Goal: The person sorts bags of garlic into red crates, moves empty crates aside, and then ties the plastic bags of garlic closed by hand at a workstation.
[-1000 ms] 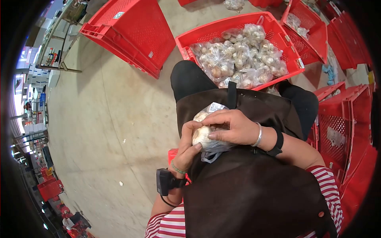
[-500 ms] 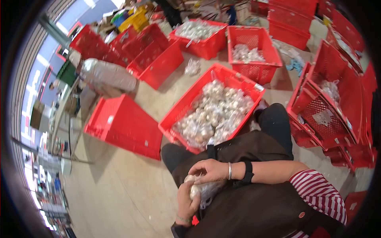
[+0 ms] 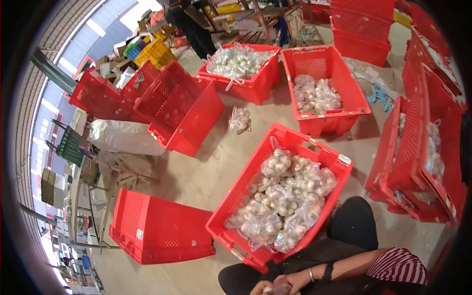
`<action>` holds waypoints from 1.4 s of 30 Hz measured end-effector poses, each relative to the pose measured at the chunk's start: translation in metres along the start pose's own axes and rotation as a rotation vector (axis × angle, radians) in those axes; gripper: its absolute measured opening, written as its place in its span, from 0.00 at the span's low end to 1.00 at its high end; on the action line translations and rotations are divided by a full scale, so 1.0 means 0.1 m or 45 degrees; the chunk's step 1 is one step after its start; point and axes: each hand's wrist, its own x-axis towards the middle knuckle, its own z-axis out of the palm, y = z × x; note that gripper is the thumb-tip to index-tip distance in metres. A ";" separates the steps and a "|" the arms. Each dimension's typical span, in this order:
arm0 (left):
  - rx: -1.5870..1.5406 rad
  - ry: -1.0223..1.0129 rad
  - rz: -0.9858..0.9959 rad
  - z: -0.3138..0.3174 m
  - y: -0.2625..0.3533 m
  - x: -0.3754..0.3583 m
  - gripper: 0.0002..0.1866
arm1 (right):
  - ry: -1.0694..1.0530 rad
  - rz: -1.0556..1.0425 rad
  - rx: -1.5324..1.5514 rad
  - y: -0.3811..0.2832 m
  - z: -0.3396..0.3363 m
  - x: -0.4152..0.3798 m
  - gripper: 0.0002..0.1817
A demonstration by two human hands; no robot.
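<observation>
At the bottom edge of my view I see both hands pressed together over the lap. The right hand [image 3: 294, 281], with a bangle at the wrist, lies over the left hand [image 3: 261, 288], which barely shows. Between them I make out a scrap of a clear bag [image 3: 281, 289], but the frame cuts it off, so I cannot tell whether either hand is really clamped on it.

Just beyond the knees, on the concrete floor [image 3: 196, 177], stands a red crate [image 3: 236, 196] heaped with tied clear bags of pale round produce [image 3: 282, 196], filling it from its near corner to past its middle. Left of it an upturned red crate [image 3: 157, 231] lies on its rim. Further out, a second crate with bags [image 3: 324, 88] and a third one [image 3: 241, 64] sit side by side, with one loose bag [image 3: 239, 119] on the floor between them and the near crate. Tilted crates [image 3: 177, 105] lean at the left, and another person's legs [image 3: 194, 32] stand beyond them.
</observation>
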 end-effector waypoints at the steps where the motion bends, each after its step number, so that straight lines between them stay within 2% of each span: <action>1: -0.047 0.054 -0.040 -0.03 0.00 0.08 0.04 | 0.023 0.098 0.221 -0.21 0.00 -0.04 0.26; 2: -0.052 0.049 -0.081 -0.02 0.09 0.15 0.04 | 0.046 0.203 0.437 -0.35 -0.05 -0.07 0.22; 6: -0.032 0.044 -0.159 -0.03 0.46 0.28 0.04 | 0.163 0.145 0.398 -0.30 0.02 -0.01 0.19; 8: -0.008 0.029 -0.175 -0.03 0.59 0.26 0.04 | 0.061 0.077 0.738 -0.41 0.08 -0.01 0.16; 9: 0.035 -0.009 -0.155 0.00 0.69 0.24 0.04 | 0.138 0.166 0.882 -0.68 0.09 -0.05 0.12; 10: 0.084 -0.055 -0.139 0.06 0.83 0.20 0.04 | 0.161 0.145 0.901 -0.86 0.10 -0.07 0.12; 12: 0.129 -0.074 -0.213 0.23 1.18 0.07 0.04 | 0.335 0.029 0.617 -1.11 0.11 -0.11 0.12; 13: 0.148 -0.068 -0.257 0.36 1.38 0.02 0.04 | 0.329 -0.088 0.281 -1.05 0.08 -0.10 0.15; 14: 0.176 -0.041 -0.298 0.55 1.63 0.00 0.03 | 0.379 -0.064 0.098 -1.03 0.10 -0.10 0.20; 16: 0.272 -0.119 -0.376 0.73 1.92 -0.05 0.03 | 0.215 0.322 -0.076 -2.13 -0.29 -0.40 0.41; 18: 0.550 -0.151 -0.302 0.98 2.13 -0.06 0.08 | 0.531 0.119 -0.257 -2.31 -0.29 -0.62 0.38; 20: 0.645 -0.153 -0.278 1.39 2.40 -0.02 0.07 | 0.545 0.128 -0.385 -2.82 -0.46 -1.00 0.40; 22: 0.606 -0.131 -0.207 1.96 2.67 -0.02 0.08 | 0.720 -0.046 -0.271 -2.84 -0.56 -1.36 0.33; 24: 0.551 -0.254 -0.177 2.28 2.79 0.07 0.09 | 1.198 -0.083 -0.332 -3.49 -0.75 -2.10 0.31; 25: 0.525 -0.237 -0.112 2.47 2.84 0.11 0.10 | 1.423 0.055 -0.520 -3.43 -0.91 -2.40 0.31; 26: 0.491 -0.223 -0.049 2.63 2.87 0.14 0.11 | 1.819 -0.020 -0.416 -3.63 -0.98 -2.76 0.29; 27: 0.527 -0.222 -0.153 2.72 2.97 0.20 0.11 | 2.177 0.256 -0.744 -3.72 -1.02 -3.11 0.29; 28: 0.467 -0.180 -0.132 2.95 3.06 0.20 0.10 | 2.431 0.527 -1.046 -3.56 -1.07 -3.41 0.31; 29: 0.332 -0.246 -0.134 3.02 3.11 0.25 0.09 | 2.426 0.680 -0.902 -3.59 -1.12 -3.73 0.38; 30: 0.197 -0.307 -0.138 3.08 3.15 0.28 0.08 | 2.439 0.691 -0.909 -3.59 -1.09 -3.85 0.38; 32: 0.088 -0.345 -0.077 3.29 3.30 0.27 0.07 | 2.202 1.161 -0.931 -3.57 -1.09 -4.03 0.45; 33: 0.039 -0.367 -0.078 3.43 3.43 0.22 0.07 | 1.955 1.187 -0.865 -3.36 -1.15 -4.11 0.50; 34: -0.007 -0.385 -0.079 3.52 3.52 0.17 0.07 | 1.958 1.194 -0.865 -3.20 -1.19 -4.13 0.50; 36: -0.074 -0.434 -0.056 3.51 3.56 0.13 0.08 | 1.702 1.132 -0.389 -2.91 -1.21 -4.05 0.51; 37: -0.150 -0.450 -0.056 3.60 3.66 0.10 0.08 | 1.714 1.124 -0.377 -2.76 -1.20 -3.97 0.51; 39: -0.212 -0.504 -0.065 3.77 3.86 0.10 0.10 | 1.516 1.001 -0.209 -2.57 -1.20 -3.84 0.53; 40: -0.202 -0.520 -0.061 3.85 3.94 0.15 0.10 | 1.462 1.158 -0.330 -2.67 -1.13 -3.77 0.54; 42: -0.352 -0.530 -0.012 4.04 4.08 0.25 0.11 | 1.492 1.288 -0.392 -2.81 -1.05 -3.72 0.51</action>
